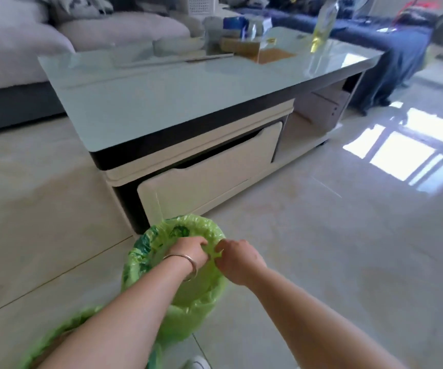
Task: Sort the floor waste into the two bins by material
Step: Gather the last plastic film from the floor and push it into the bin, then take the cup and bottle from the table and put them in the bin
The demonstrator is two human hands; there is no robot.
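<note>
Left hand, right hand pinching bin liner, contents hidden

text: none readable | labels: none legible (items on the coffee table too blurred)

Two bins stood on the floor, the far bin and the near bin (each lined with a green bag). Two hands showed, left hand and right hand, and one coffee table.

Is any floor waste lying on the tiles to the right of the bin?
No, the floor right of the bin shows only bare tiles and window glare while both hands, left hand and right hand, pinch its green liner.
</note>
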